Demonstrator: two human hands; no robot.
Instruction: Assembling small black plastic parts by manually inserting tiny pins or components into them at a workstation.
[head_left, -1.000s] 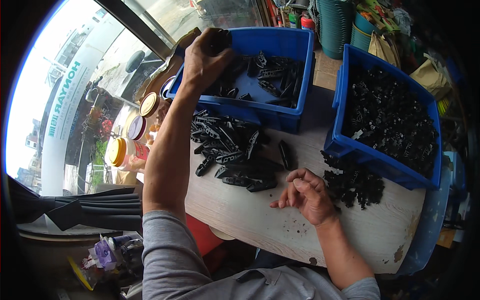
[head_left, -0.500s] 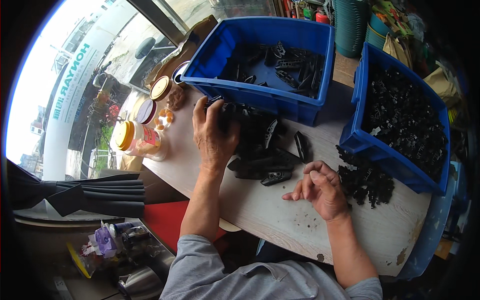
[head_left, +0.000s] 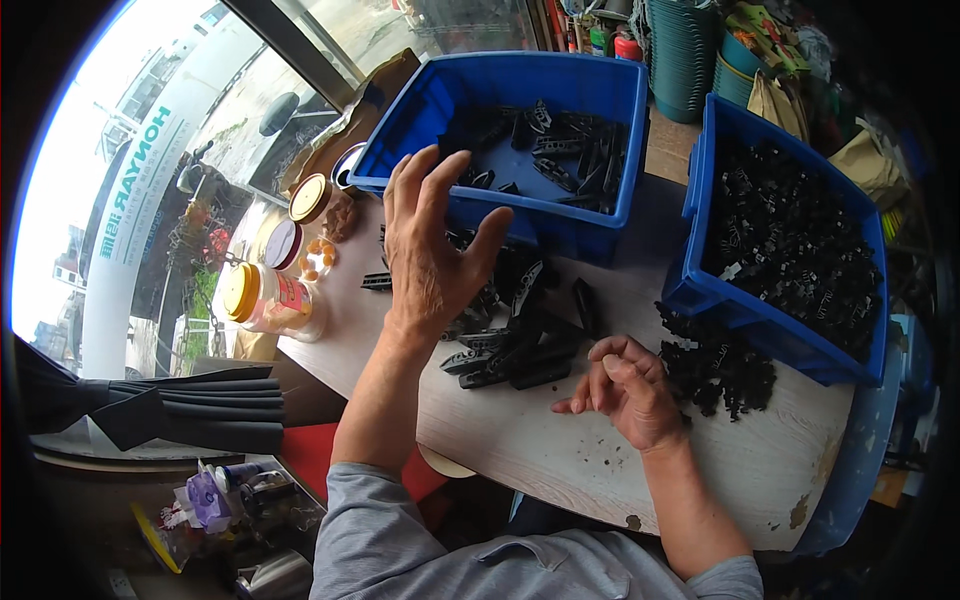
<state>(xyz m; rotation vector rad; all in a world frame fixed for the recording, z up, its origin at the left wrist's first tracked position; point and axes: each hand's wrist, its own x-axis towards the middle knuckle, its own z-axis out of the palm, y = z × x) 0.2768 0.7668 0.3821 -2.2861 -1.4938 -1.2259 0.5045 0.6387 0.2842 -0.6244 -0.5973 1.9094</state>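
Though aloft, left hand [head_left: 432, 255] near black parts [head_left: 515, 335]

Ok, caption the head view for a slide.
Open left grip over heaped black parts; right grip near small black pieces.

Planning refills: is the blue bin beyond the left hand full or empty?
Neither: black parts lie scattered in the blue bin, its bare bottom showing between them.

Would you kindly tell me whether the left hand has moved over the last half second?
Yes: judged against the left blue bin, the left hand has shifted up the picture; its fingertips, then below the near rim, now show past it.
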